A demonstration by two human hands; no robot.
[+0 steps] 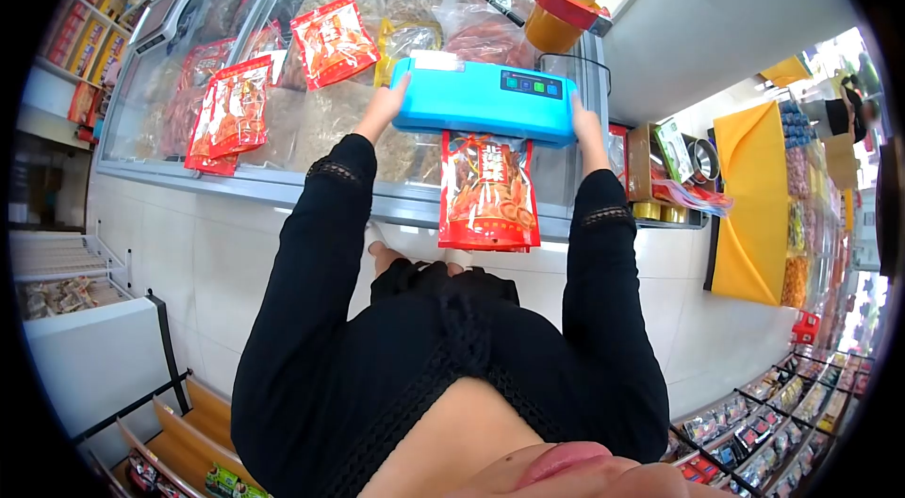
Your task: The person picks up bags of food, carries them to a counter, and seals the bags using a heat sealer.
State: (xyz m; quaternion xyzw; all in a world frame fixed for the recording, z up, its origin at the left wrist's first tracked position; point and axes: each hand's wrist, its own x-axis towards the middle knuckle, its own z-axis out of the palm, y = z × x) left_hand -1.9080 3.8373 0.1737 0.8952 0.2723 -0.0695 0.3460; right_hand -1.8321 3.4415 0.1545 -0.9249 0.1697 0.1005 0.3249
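Note:
A blue sealing machine (452,104) with a small button panel lies on the glass top of a display freezer (405,201). My left hand (385,107) grips its left end, and my right hand (588,132) is closed on its right end. From the machine's front edge a red snack bag (488,192) extends toward me, its top hidden under the machine. Behind the left hand lies another red bag (335,43). Two overlapping red bags (236,109) rest farther left on the glass.
Tape rolls (558,13) are stacked behind the machine, beside a black marker (502,10). A cord runs at the freezer's right edge. To the right are a box of supplies (642,163) and a yellow-covered stand (749,206). Wire shelving (71,258) stands left.

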